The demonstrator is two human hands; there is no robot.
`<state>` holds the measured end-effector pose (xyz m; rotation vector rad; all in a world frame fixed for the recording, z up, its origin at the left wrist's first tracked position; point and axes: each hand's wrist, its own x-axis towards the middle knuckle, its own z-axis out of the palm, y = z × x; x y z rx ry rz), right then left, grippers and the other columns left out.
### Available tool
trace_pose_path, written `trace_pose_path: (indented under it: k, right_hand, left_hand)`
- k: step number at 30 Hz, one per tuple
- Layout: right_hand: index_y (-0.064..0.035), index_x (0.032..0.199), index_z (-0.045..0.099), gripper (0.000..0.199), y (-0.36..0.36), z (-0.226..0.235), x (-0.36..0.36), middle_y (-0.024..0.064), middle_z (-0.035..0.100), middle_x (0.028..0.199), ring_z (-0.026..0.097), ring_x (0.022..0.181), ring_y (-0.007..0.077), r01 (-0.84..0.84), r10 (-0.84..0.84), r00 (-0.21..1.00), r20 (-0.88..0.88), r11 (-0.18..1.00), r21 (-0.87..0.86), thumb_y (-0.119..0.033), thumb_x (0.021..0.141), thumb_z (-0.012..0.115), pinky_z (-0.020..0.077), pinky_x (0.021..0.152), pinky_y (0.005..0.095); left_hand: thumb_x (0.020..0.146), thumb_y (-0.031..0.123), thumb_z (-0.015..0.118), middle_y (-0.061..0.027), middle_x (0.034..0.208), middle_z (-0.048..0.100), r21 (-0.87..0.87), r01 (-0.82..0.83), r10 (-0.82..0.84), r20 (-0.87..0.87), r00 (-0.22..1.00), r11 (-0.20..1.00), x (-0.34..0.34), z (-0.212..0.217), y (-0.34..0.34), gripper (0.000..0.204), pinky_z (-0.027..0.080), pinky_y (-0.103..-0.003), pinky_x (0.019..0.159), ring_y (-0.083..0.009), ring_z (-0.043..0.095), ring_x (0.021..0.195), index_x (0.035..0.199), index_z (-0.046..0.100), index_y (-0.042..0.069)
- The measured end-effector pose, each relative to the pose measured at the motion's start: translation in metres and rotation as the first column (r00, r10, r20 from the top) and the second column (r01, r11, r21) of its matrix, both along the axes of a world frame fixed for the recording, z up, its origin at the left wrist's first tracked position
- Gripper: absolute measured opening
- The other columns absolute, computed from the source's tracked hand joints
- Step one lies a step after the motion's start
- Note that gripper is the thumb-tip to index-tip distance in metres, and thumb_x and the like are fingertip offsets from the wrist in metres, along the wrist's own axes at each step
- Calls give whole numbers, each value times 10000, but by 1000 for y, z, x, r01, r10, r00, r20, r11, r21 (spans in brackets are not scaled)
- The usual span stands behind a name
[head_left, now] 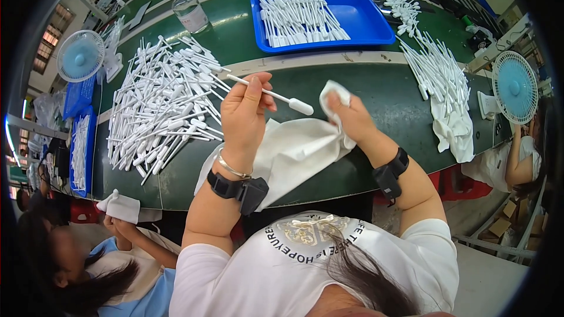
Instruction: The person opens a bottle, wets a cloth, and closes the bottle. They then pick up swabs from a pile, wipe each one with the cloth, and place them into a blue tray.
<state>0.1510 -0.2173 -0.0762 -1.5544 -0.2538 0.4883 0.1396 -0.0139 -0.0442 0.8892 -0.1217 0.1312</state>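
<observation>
My left hand (245,105) pinches a white plastic stick with a thick oval end (301,106) between thumb and fingers. The stick slants, its thick end down and toward my right hand. A white cloth (294,152) is gripped in my right hand (346,114), bunched at the fingers, a little apart from the stick. The rest of the cloth drapes over the table's near edge below both hands. Left of my left hand lies a large loose heap of similar white sticks (158,111).
Ahead stands a blue tray (370,20) holding rows of sticks. A glass bottle (191,12) is left of it. More sticks (440,73) lie at right over another cloth (453,132). Fans flank the green table (393,91). Other people sit at both sides, one holding a cloth.
</observation>
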Motion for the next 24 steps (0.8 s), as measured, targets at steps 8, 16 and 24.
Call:
trace_pose_path:
  k: [8, 16, 24]
  right_hand:
    - [-33, 972, 533, 337, 24, 5, -16, 48, 518, 720, 485, 644, 131, -33, 55, 808, 587, 998, -48, -347, 919, 424, 408, 601, 261]
    - [-49, 909, 516, 342, 12, 12, -15, -36, 456, 673, 408, 580, 55, -120, 126, 992, -22, 975, 185, -383, 909, 447, 334, 507, 196]
    - [-41, 932, 528, 319, 4, 1, 6, -26, 478, 677, 424, 573, 50, 206, -170, 975, -146, 935, 290, -355, 899, 483, 343, 501, 192]
  left_hand:
    - [874, 67, 508, -94, 852, 583, 678, -19, -99, 135, 986, 735, -14, 0, -17, 208, 463, -223, 618, -94, 530, 667, 1064, 475, -8]
    - [877, 39, 487, -94, 866, 602, 409, 52, -129, 163, 978, 911, -11, 0, -7, 164, 472, -224, 621, -109, 567, 714, 1037, 461, 10]
    - [768, -1, 553, -111, 863, 598, 696, -562, -364, 716, 596, 448, -7, 15, -28, 126, 491, -274, 626, -210, 602, 724, 890, 560, 28]
